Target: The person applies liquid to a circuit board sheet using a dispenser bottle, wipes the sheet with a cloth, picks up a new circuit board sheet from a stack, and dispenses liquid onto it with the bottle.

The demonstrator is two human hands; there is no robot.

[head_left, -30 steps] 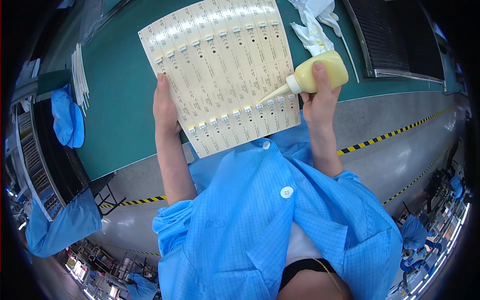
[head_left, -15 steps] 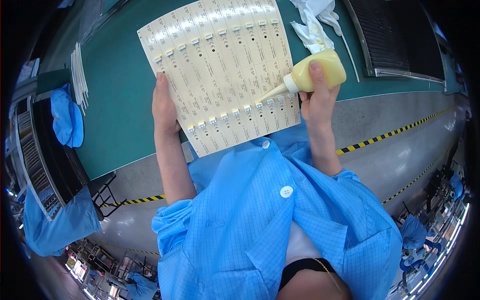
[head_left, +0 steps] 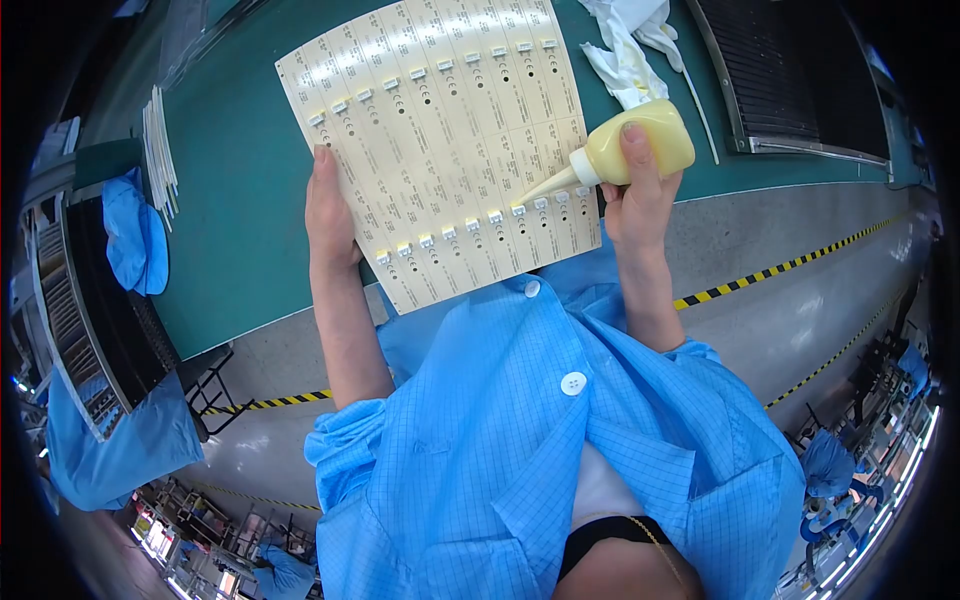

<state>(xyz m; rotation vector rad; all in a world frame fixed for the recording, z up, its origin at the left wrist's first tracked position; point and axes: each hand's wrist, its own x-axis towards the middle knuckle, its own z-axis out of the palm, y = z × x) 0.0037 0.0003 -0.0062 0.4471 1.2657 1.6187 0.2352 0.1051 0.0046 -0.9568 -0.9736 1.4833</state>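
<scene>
My blue coat [head_left: 450,400] is filling the space nearest me, and just beyond its front I am holding up a cream printed panel [head_left: 460,165]. My left grip [head_left: 330,215] is clamping the panel's left edge, the thumb lying on its face. My right grip [head_left: 640,195] is wrapping round a pale yellow squeeze bottle [head_left: 650,140], the thumb resting along its upper side. Its tapered nozzle [head_left: 550,185] is pointing at the lower row of small white connectors [head_left: 495,216]; whether the tip is touching one, I cannot tell. A second row is running across the panel's upper part. Behind the panel, the green bench [head_left: 230,200] is spreading out: thin pale strips [head_left: 158,160] are lying at its left, crumpled white cloth [head_left: 630,50] is lying past the bottle, and a dark ribbed rack [head_left: 790,80] is standing farther right. Well off, black-and-yellow tape [head_left: 780,268] is crossing the grey floor [head_left: 750,235].
</scene>
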